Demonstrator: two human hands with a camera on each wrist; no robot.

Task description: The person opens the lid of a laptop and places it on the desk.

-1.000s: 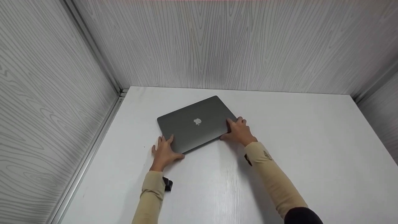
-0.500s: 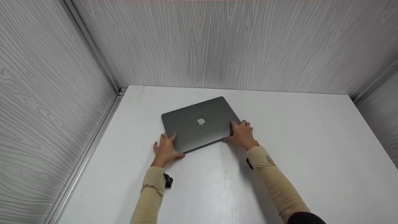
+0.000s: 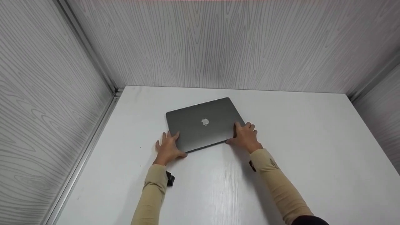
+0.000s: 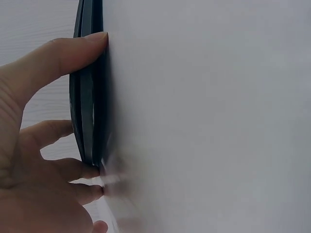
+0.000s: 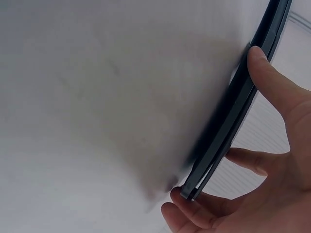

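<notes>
A closed dark grey laptop (image 3: 204, 125) with a pale apple logo lies on the white table, slightly askew. At its near left corner my left hand (image 3: 168, 148) grips it: the thumb is on the front edge, one finger on the lid, others at the side. My right hand (image 3: 246, 136) holds the near right corner in a similar way. In the left wrist view, the left thumb (image 4: 77, 51) crosses the laptop's thin front edge (image 4: 87, 107). The right wrist view has the right thumb (image 5: 272, 80) on that edge, with fingertips around the corner.
The white table (image 3: 300, 150) ends at a wood-grain panel (image 3: 218, 43) behind. Another such panel (image 3: 40, 118) with a metal rail stands along the left, and a third (image 3: 381, 106) along the right.
The laptop has slid a little to the right and turned clockwise, so its front edge slants less. Both hands have moved along with it, keeping their hold on the corners.
</notes>
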